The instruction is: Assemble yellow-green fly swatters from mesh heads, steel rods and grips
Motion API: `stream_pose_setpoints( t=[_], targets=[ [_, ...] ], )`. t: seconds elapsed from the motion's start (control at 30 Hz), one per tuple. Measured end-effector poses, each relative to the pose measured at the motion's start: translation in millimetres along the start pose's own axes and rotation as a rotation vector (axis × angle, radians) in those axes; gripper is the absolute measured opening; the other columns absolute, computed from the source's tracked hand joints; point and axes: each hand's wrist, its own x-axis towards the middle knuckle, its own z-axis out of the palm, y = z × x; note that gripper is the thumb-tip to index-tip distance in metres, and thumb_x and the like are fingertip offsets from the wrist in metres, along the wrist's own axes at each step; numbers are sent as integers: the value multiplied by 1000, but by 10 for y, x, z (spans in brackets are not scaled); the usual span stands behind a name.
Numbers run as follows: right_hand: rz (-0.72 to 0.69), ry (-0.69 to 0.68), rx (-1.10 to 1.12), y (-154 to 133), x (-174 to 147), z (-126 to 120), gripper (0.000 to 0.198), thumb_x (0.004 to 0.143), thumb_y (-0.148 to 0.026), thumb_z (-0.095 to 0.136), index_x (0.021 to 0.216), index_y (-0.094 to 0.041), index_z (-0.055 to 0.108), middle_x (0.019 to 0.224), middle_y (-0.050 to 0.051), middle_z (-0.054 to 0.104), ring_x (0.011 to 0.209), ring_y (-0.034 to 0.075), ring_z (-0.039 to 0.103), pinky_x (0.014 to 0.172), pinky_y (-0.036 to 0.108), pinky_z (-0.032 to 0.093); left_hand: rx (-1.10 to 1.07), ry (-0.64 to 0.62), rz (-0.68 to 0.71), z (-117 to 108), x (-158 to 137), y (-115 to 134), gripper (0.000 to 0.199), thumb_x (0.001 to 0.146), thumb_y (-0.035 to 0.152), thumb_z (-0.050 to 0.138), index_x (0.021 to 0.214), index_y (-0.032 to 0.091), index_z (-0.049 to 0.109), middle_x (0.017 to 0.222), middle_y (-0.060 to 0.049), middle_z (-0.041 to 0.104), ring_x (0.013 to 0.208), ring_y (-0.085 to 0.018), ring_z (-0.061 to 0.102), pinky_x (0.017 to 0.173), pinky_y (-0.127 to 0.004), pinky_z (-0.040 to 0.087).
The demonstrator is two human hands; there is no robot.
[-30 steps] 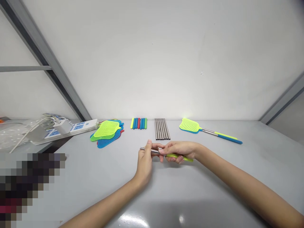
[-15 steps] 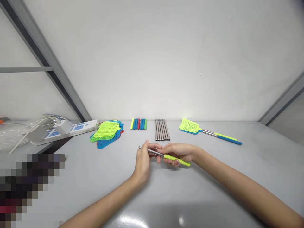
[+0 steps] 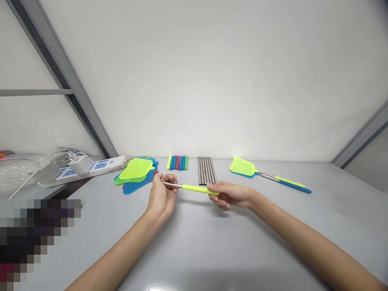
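Between my two hands, above the grey table, spans a fly swatter handle [image 3: 197, 188]: a thin metal rod with a yellow-green grip sleeve on its right part. My left hand [image 3: 162, 195] is closed around the rod's left end, which its fingers partly hide. My right hand [image 3: 227, 195] pinches the right end of the yellow-green grip between thumb and fingers. Behind the handle lies a row of several metal rods [image 3: 207, 171]. Left of those sit several coloured grip sleeves [image 3: 177, 163], yellow, blue, red and green.
Perforated swatter heads [image 3: 136, 171] lie piled at the left, near a white power strip [image 3: 106, 163] with plugs and cables. At the right rest two whole fly swatters [image 3: 266, 176], yellow and blue, overlapping. A white wall [image 3: 194, 101] closes off the table's back edge.
Both hands have shifted left with the handle, which now lies nearly level. My right hand has slid from the join toward the end of the grip, and my hands are farther apart.
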Motion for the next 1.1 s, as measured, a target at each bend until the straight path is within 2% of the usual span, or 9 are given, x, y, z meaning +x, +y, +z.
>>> stream_pose_setpoints(
  t=[0.1, 0.23, 0.5, 0.73, 0.9, 1.1],
  targets=[
    [-48, 2, -47, -13, -16, -2, 40, 75, -46, 55, 58, -13, 43, 46, -8, 30, 38, 1, 21, 36, 16, 16, 1, -13, 54, 18, -44, 40, 28, 77, 19, 36, 50, 14, 44, 53, 1, 49, 43, -7, 44, 36, -17, 31],
    [-20, 37, -2, -1, -12, -30, 44, 78, -51, 49, 55, -14, 39, 44, -10, 22, 38, 2, 16, 37, 17, 12, 9, -28, 99, 60, -103, 69, 32, 79, 20, 35, 49, 14, 44, 53, 1, 49, 46, -7, 46, 38, -17, 32],
    [-51, 229, 16, -16, -3, -44, 54, 73, -56, 51, 47, -17, 23, 42, -10, 20, 37, 2, 15, 37, 19, 9, -15, -1, 77, 62, -87, 50, 34, 81, 21, 35, 48, 14, 44, 54, 0, 48, 47, -8, 45, 40, -18, 32],
    [-89, 284, 138, -21, 21, -36, 46, 71, -44, 61, 56, -18, 27, 50, -10, 17, 41, 3, 11, 38, 19, 9, 13, -50, 172, 61, -115, 35, 34, 80, 20, 35, 48, 14, 46, 55, 0, 48, 53, -9, 47, 40, -18, 32],
    [-84, 264, 336, -13, 27, -32, 38, 74, -40, 59, 61, -18, 30, 50, -10, 18, 40, 4, 12, 36, 18, 10, 19, -72, 167, 63, -124, 19, 34, 80, 22, 36, 48, 14, 46, 55, -1, 49, 55, -9, 48, 43, -18, 34],
    [-73, 240, 367, 1, 22, -36, 46, 75, -44, 56, 53, -18, 25, 46, -10, 17, 39, 4, 14, 35, 17, 14, -13, -55, 81, 26, -61, -41, 33, 78, 19, 37, 47, 14, 46, 53, -1, 49, 52, -9, 47, 43, -19, 35]
  ],
)
